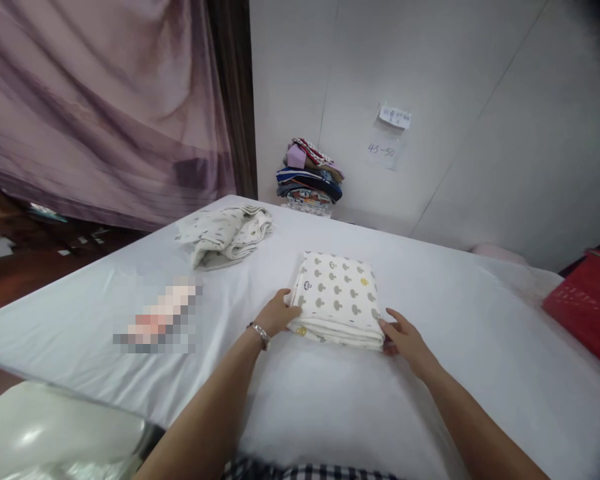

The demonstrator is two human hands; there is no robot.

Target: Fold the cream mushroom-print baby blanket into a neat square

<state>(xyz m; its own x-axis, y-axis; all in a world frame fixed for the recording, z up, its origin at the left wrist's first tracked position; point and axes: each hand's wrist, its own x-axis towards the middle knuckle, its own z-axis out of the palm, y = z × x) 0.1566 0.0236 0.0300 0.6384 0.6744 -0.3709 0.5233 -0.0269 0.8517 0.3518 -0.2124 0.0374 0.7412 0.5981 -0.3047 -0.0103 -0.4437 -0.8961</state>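
Observation:
A white folded blanket [337, 293] with grey mushroom prints and a few yellow ones lies flat on the white-covered table [480, 320], its layered edge facing me. My left hand [280, 312] grips its near left corner, thumb on top and the other fingers partly hidden at the side. At the near right corner my right hand [403, 340] holds the edge between thumb and fingers, some fingertips out of sight beneath it. Farther left, a loosely bunched cloth [225, 233] with a similar small print rests on the table. A blurred-out object [157, 317] lies nearer to me.
Several folded fabrics [310, 177] are stacked by the wall at the far edge. A red bag [587, 307] stands at the right. A pinkish curtain [105, 100] hangs on the left, and a pale glossy surface [55, 427] sits below the table's near left edge.

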